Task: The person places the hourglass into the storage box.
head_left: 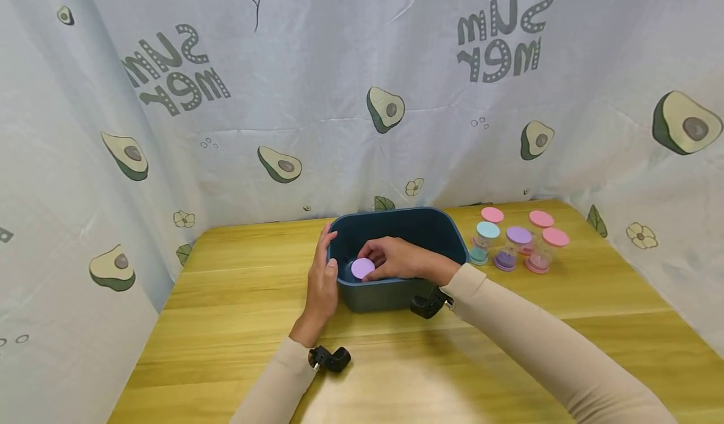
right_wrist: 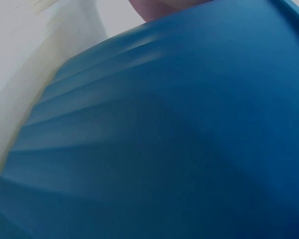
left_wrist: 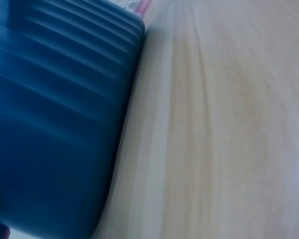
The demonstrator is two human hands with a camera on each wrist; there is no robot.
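A dark blue bin (head_left: 379,295) stands on the wooden table, with its ribbed outer wall (left_wrist: 65,99) filling much of the left wrist view. My right hand (head_left: 396,257) reaches down inside it and pinches a sand timer (head_left: 362,268) by its round purple end cap. The bin's front wall hides the timer's lower part. At the bin's left end, my left hand (head_left: 322,282) rests against the side, fingers extended upward and thumb near the rim. Only the bin wall (right_wrist: 139,124) and a bit of skin show in the right wrist view.
Right of the bin, several sand timers stand upright close together: a teal one (head_left: 478,255), a purple one (head_left: 506,260) and pink ones, such as the front pink timer (head_left: 538,261). A patterned curtain (head_left: 339,129) hangs behind the wooden table (head_left: 237,298).
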